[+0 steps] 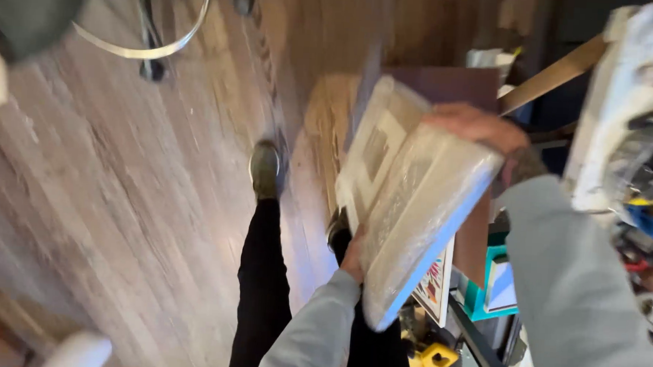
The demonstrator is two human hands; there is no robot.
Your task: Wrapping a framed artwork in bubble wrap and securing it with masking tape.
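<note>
**One wrapped panel held in two hands above the wooden floor**

While the view is blurring with motion, the person is holding one flat white panel (415, 203), wrapped in clear plastic, up in the air over the wooden floor (117, 195). The right hand (478, 128) is gripping the panel's top edge, fingers curled over it; the left hand (352, 255) is closing on its lower edge, mostly hidden behind the panel. Both sleeves are grey.

Below the panel, two dark trouser legs are showing, with one shoe (265, 169) clearly seen on the floor and the other covered by the panel. One brown board (451, 86) is leaning just behind the panel. Underneath the panel's lower corner, one colourful picture (434, 282) is standing on edge, beside one teal box (488, 289) and one yellow tool (433, 360). At the right, a pale cluttered shelf (629, 95) with tangled cables is crowding the right arm; its contents are too blurred to count. One metal ring (147, 47) of a stool is sitting at the top left.
</note>
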